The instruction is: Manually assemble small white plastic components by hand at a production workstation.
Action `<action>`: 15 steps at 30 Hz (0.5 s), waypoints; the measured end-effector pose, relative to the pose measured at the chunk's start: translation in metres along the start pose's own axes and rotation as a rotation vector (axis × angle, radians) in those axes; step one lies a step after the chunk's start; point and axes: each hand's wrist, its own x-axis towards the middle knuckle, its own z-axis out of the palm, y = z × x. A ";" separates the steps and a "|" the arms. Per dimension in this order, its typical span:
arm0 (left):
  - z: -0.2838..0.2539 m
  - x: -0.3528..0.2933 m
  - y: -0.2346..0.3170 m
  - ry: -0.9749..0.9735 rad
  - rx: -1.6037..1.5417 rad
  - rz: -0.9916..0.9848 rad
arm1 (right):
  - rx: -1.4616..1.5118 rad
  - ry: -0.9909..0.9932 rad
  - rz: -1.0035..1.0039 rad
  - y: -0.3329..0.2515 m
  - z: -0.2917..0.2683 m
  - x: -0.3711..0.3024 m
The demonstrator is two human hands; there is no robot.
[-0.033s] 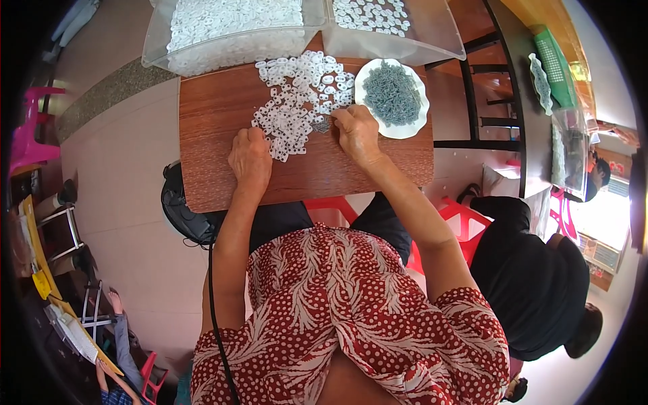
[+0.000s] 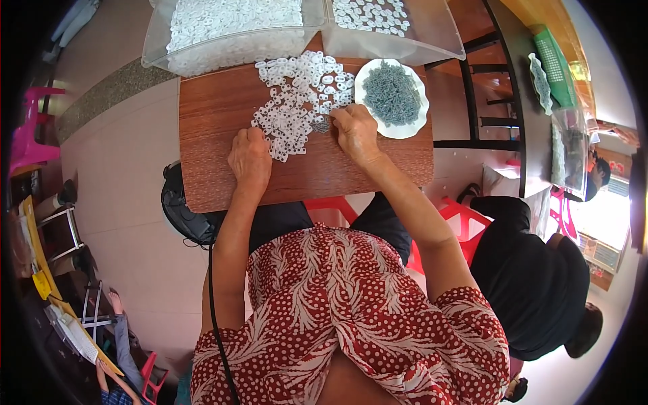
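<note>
A heap of small white plastic pieces with holes [image 2: 283,118] lies across the middle of the brown table [image 2: 209,101]. At its left edge rests my left hand [image 2: 250,156], fingers curled inward; whatever they hold is hidden. My right hand [image 2: 358,133] is closed in a pinch beside a little pile of thin grey metal pieces [image 2: 321,125], to the right of the heap. What lies between its fingertips is too small to make out. Just beyond that hand stands a white scalloped plate [image 2: 422,111], full of thin grey pieces that look like small screws or pins [image 2: 391,94].
Two clear plastic bins stand at the far edge: the left bin [image 2: 236,54] is full of white pieces, the right bin [image 2: 418,47] holds fewer. A black cable [image 2: 212,297] hangs along my left arm. To the right sits a person in black [image 2: 533,270].
</note>
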 end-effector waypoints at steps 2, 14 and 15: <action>-0.001 0.000 -0.003 -0.027 -0.059 -0.031 | -0.011 -0.020 -0.007 -0.001 0.001 0.005; -0.016 -0.005 -0.004 0.008 -0.634 -0.301 | -0.005 -0.198 -0.184 0.004 0.002 0.019; -0.015 -0.006 -0.005 0.008 -0.635 -0.302 | 0.006 -0.212 -0.177 0.004 0.000 0.019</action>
